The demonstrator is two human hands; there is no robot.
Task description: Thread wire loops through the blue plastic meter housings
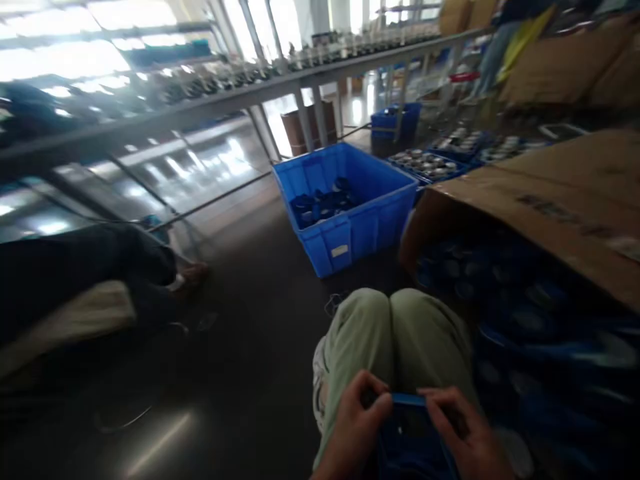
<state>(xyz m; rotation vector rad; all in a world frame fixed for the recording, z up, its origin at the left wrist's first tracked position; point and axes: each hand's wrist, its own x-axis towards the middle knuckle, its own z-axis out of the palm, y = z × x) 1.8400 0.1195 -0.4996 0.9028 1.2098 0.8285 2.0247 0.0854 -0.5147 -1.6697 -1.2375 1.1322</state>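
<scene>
In front of your hands a big blue bin (360, 247) is standing on the floor (250, 300), and dark blue parts (323, 203) are lying in a loose heap at its bottom. To the right of your hands a cardboard box (565, 190) is opening toward you, and many blue parts with pale round faces (530, 320) are filling it and spreading beside your right hand. Farther ahead and to the right, blue trays (430, 167) are carrying small metallic-looking pieces. Far ahead of your hands, a second blue bin (400, 122) is standing below the tabletop (240, 100).

Your left hand (363, 413) and your right hand (460, 427) are pinching a blue piece (410, 433) by its two far corners, with thumbs and fingers bent. The blue piece is lying between your hands, just over your lap (400, 340). Its far edge is running crosswise from one hand to the other, and its body is reaching back toward you. The picture border is cutting its near end, so you cannot be sure of its long axis. Blur and shadow are hiding its details, and also the small goods on the tabletop.
</scene>
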